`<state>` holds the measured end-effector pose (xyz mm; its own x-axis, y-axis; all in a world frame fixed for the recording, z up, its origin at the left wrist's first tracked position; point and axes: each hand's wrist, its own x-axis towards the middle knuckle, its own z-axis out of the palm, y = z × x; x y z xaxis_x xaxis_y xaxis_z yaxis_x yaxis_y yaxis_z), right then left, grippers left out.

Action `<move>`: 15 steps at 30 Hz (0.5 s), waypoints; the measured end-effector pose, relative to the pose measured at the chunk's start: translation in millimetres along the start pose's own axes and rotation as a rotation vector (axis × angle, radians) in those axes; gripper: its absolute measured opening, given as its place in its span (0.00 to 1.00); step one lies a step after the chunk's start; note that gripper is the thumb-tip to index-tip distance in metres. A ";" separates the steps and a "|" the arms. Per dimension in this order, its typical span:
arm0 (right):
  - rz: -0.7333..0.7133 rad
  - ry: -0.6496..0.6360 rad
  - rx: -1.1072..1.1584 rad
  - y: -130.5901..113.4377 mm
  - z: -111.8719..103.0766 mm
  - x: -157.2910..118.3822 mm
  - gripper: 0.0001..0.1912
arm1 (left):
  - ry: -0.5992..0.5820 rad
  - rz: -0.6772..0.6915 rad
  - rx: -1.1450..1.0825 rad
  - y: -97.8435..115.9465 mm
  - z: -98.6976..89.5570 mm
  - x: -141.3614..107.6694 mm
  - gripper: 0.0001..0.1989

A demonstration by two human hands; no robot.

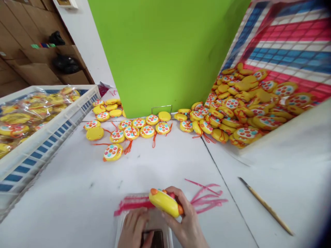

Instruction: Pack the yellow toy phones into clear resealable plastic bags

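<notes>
My right hand [184, 215] grips a yellow toy [165, 203] with orange ends, turned on edge, its coloured buttons facing away from me. To its left, my left hand [136, 225] rests over a shallow clear plastic box [169, 237], fingers bent and thumb apart from them, with nothing visible between. A dark rectangular thing [157, 239] lies in the box by the left thumb. Flat pink strips [134, 203] lie across the box's far edge, just beyond the left fingers. More loose pink strips [207, 198] are on the table to the right of the right hand.
Several button-faced yellow toys [131, 132] with orange cords lie before a green panel [165, 58]. A large pile of them [232, 103] fills a container at right. A white crate [51, 141] at left holds bagged toys. A thin wooden-handled tool [266, 206] lies at right.
</notes>
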<state>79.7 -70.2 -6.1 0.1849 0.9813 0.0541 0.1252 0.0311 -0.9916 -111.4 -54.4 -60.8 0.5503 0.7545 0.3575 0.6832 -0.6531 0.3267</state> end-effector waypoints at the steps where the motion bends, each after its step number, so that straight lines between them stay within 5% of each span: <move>1: -0.037 -0.034 -0.048 -0.8 -0.5 -2.9 0.23 | 0.032 -0.092 -0.053 3.8 -8.1 4.8 0.16; 3: -0.112 -0.110 -0.084 -2.8 0.9 -7.2 0.24 | 0.078 -0.173 -0.139 9.8 -22.4 15.2 0.22; 7: -0.242 -0.194 -0.027 -3.4 10.2 -11.5 0.18 | 0.023 -0.026 -0.325 11.0 -37.2 29.8 0.20; 15: -0.226 -0.097 0.101 12.2 26.4 -17.7 0.13 | 0.081 -0.106 -0.307 21.8 -37.4 25.9 0.15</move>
<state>52.2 -82.2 -22.2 0.0682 0.9608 0.2686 0.0535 0.2653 -0.9627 -100.2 -51.5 -11.7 0.4358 0.8196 0.3718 0.5512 -0.5696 0.6097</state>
